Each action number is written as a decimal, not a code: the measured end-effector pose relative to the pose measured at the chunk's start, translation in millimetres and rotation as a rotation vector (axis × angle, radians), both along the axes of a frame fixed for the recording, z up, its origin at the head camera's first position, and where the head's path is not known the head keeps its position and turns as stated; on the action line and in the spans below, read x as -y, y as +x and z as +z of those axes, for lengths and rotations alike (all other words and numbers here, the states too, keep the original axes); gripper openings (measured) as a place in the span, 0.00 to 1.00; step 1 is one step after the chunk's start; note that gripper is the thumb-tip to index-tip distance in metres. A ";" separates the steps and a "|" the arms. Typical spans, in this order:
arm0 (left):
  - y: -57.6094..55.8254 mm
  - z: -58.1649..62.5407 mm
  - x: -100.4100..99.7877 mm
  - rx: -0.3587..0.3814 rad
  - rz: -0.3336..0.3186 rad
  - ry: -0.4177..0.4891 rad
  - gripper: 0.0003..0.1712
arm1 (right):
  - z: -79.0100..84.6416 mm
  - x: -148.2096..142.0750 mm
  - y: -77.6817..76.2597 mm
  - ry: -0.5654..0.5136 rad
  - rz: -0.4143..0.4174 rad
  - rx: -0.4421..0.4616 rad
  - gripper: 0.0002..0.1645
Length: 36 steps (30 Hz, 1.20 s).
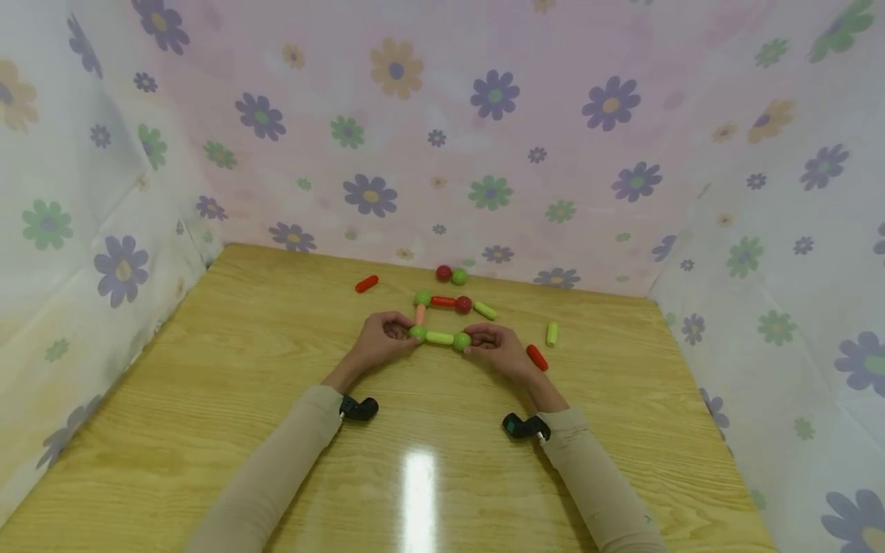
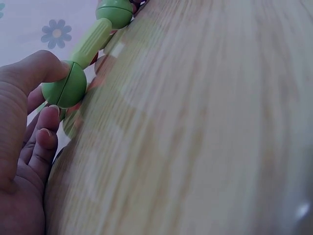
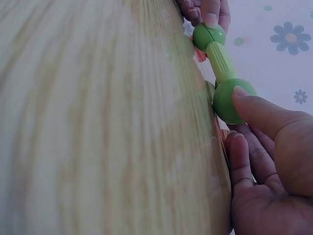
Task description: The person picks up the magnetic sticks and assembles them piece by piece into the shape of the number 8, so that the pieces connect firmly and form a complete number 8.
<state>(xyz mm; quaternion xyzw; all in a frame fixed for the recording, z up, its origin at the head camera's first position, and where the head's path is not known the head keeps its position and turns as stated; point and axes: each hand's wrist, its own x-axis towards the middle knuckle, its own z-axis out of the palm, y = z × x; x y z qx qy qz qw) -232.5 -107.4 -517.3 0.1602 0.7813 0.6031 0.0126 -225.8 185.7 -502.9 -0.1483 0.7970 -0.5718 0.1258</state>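
My left hand (image 1: 380, 342) pinches a green ball (image 2: 66, 88) between thumb and fingers. A light-green rod (image 1: 439, 338) joins it to a second green ball (image 3: 233, 100), gripped by my right hand (image 1: 501, 353). From the left ball an orange rod (image 1: 419, 315) runs back to another green ball (image 1: 422, 299). There a red rod (image 1: 443, 302) leads right to a dark red ball (image 1: 464, 305). Another light-green rod (image 1: 485, 310) lies at that ball's right; whether it is attached I cannot tell.
Behind the joined pieces sit a loose dark red ball (image 1: 444, 273) and a green ball (image 1: 459, 276). One red rod (image 1: 367, 284) lies at the back left. Near my right hand are a red rod (image 1: 536, 357) and a light-green rod (image 1: 551, 334). Flowered cloth (image 1: 442, 153) encloses the wooden table (image 1: 276, 369).
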 end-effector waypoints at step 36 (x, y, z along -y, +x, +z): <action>20.0 31.0 -1.5 -0.026 -0.013 0.019 0.14 | 24.7 6.6 -22.3 -0.238 -0.462 -0.041 0.22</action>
